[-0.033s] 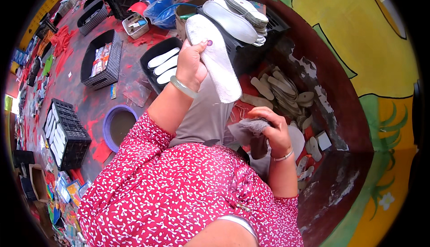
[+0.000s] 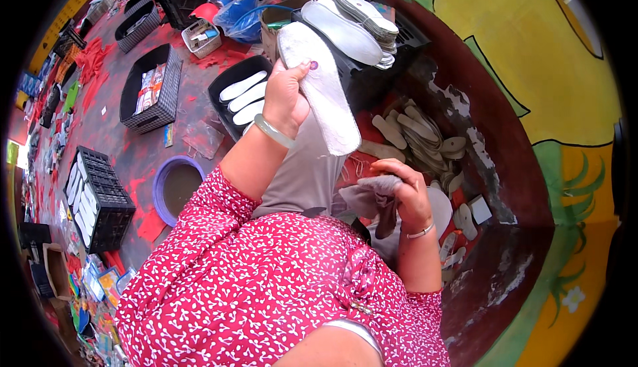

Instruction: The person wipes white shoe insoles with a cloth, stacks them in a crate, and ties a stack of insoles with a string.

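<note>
My left hand is closed on a white insole, thumb on its face beside a small purple round mark. The insole is held up at a slant, its wider end away from me. In my right hand a grey-brown cloth is bunched, its loose part hanging over my lap. The cloth and the insole are apart. Behind the right wrist a pale insole shows in part. Beyond my left hand, white insoles lie in a black basket.
A stack of insoles sits on a black crate at the far side. Used-looking insoles are heaped by the dark red wall. To the left stand a purple-rimmed bucket, a black crate of insoles and a woven basket.
The insole and my left hand have shifted very slightly to the right. The cloth in my right hand hangs a little differently.
</note>
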A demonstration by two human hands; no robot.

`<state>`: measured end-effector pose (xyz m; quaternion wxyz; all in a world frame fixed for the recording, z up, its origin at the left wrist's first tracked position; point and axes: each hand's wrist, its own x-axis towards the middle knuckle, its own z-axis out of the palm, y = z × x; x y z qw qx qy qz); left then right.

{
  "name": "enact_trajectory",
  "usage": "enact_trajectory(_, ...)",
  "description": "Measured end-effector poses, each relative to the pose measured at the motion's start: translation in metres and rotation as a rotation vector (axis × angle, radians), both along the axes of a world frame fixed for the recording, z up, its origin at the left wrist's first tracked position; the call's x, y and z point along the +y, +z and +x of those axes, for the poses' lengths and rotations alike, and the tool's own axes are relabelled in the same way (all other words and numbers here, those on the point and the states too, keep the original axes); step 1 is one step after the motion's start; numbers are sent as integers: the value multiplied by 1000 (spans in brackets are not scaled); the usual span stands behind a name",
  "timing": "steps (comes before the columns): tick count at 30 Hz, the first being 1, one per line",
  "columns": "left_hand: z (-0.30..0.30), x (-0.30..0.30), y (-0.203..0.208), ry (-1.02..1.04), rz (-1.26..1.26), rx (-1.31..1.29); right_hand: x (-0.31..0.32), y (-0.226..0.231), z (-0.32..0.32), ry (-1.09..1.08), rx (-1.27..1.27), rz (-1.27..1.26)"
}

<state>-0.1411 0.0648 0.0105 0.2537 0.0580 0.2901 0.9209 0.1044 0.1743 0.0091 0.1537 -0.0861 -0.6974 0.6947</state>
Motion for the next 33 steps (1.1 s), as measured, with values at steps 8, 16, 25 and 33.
enact_trajectory(8,40,-3,0,-268,-46,206,5,-6,-11,-218,-169,-198)
enact_trajectory(16,79,-3,-9,-536,-123,479,-10,14,-36,-325,-26,539)
enact_trajectory(25,80,3,-27,-467,-111,420,3,-11,-33,-260,18,342)
enact_trajectory(33,60,1,-28,-190,-13,96,-17,-25,-22,182,-356,-454)
